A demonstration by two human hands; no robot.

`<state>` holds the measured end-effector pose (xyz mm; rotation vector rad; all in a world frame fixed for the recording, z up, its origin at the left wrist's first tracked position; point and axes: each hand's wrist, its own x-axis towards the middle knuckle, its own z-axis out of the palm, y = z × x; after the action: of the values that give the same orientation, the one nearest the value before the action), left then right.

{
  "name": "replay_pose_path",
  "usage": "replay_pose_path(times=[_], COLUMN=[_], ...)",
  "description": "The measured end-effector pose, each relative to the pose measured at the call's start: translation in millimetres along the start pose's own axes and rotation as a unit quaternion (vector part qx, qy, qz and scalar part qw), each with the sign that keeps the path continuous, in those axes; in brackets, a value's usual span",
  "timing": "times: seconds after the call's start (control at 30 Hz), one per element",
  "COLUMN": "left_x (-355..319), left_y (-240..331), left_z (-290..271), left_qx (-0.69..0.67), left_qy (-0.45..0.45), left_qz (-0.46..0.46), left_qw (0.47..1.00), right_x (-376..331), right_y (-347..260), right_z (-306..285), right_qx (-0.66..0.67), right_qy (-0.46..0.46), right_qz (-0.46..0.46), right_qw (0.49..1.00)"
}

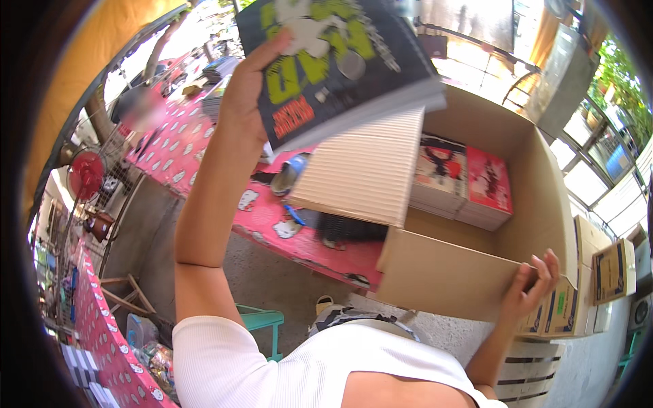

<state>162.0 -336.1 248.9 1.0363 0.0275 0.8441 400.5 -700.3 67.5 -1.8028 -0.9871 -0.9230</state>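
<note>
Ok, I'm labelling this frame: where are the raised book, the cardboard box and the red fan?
raised book (pixel 340 61), head view, on its cover.
cardboard box (pixel 442 275), head view, on its near wall.
red fan (pixel 86 174), head view, on its hub.

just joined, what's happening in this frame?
A person stands at a large open cardboard box. The left hand holds a stack of paperback books raised above the box. The right hand grips the box's near corner edge. Inside the box, two stacks of books with red covers sit against the far wall; the rest of the floor looks bare. The box stands next to a table with a pink patterned cloth, and smaller cartons stand to the right.
</note>
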Motion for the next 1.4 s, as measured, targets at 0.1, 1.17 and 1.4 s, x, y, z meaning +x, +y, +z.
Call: replay_pose_path(times=[0.1, 1.17, 1.4], left_x=[0.5, 160.1, 159.7], left_y=[45.2, 65.3, 62.6], left_z=[-68.2, -371.0, -368.4], left_qx=[0.070, 0.122, 0.152], left_qy=[0.151, 0.532, 0.547], left_qz=[0.151, -0.051, -0.056], left_qw=[0.974, 0.837, 0.821], right_x=[6.0, -286.5, -315.2], right_y=[-1.4, -133.7, -105.2], right_z=[6.1, -35.3, -38.4], right_qx=[-0.023, -0.146, -0.129], right_qy=[-0.020, -0.457, -0.442], right_qz=[0.016, 0.558, 0.574], right_qw=[0.999, 0.677, 0.677])
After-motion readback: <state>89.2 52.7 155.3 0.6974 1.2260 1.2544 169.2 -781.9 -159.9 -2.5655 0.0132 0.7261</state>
